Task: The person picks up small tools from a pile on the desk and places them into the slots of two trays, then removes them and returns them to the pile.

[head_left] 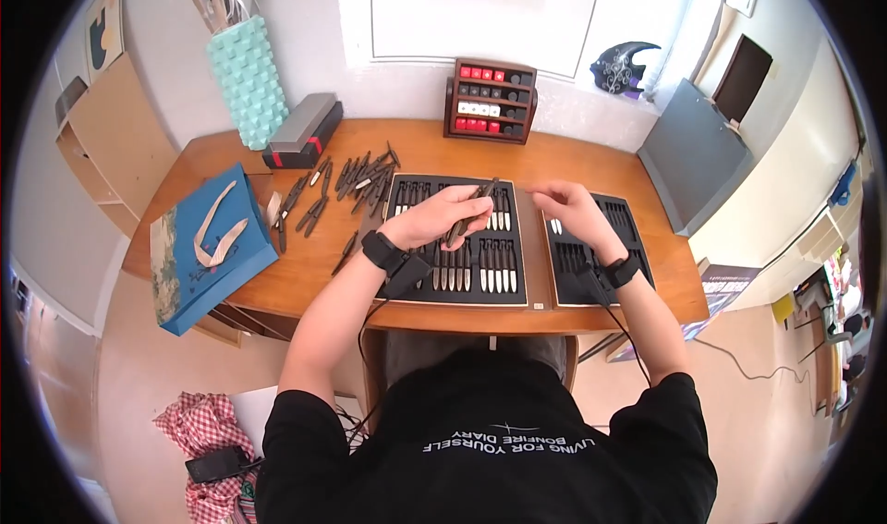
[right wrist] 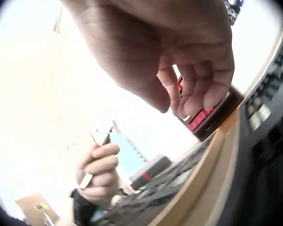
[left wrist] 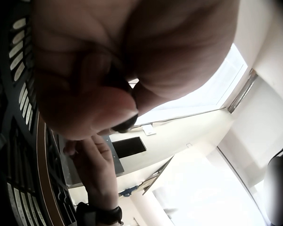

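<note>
My left hand (head_left: 432,219) grips a slim dark-handled piece (head_left: 482,189), held over the left black tray (head_left: 525,256). Its dark rounded end (left wrist: 125,125) shows beside the thumb in the left wrist view; a pale end (right wrist: 86,181) pokes out below the fist in the right wrist view. Rows of similar pieces with dark handles and pale blade-like ends (head_left: 499,267) fill slots in that tray. Above the right black tray (head_left: 575,295), my right hand (head_left: 575,217) hangs with loosely bent fingers (right wrist: 195,101) and nothing between them. A few pale-ended pieces (head_left: 556,226) lie in this tray.
Loose dark pieces (head_left: 365,175) lie heaped left of the trays. A blue bag (head_left: 217,265) lies at the table's left, before a grey box (head_left: 305,122) and a turquoise vase (head_left: 248,80). A wooden rack of dice (head_left: 490,101) stands behind; a grey panel (head_left: 698,159) stands right.
</note>
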